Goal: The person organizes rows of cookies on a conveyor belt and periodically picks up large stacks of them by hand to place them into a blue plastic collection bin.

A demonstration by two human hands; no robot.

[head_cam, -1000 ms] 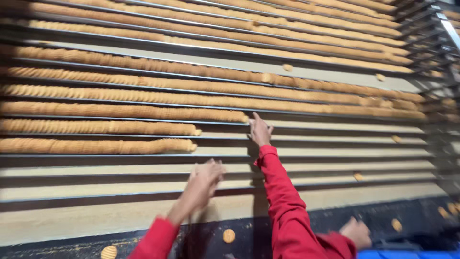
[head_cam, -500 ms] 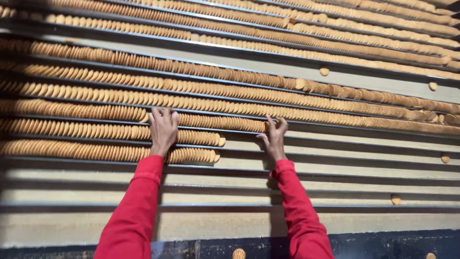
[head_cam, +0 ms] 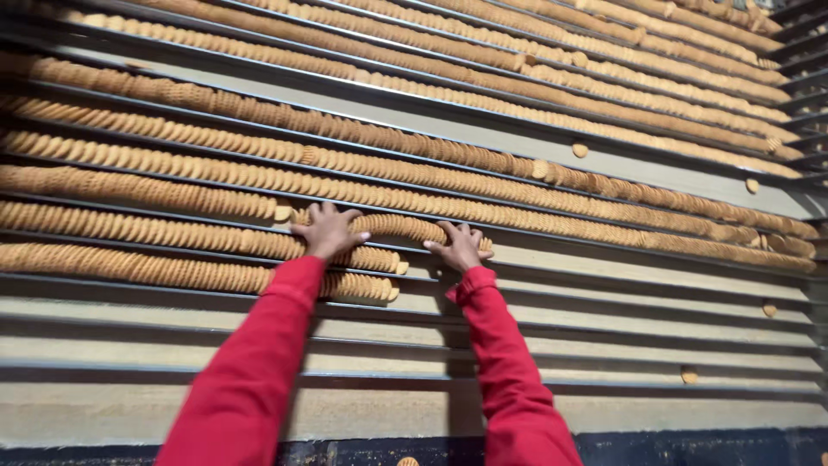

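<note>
Golden biscuit rows [head_cam: 172,194] between metal rails [head_cam: 604,332]

A short biscuit stack [head_cam: 392,227] lies between both hands, in a lane [head_cam: 604,259].
</note>
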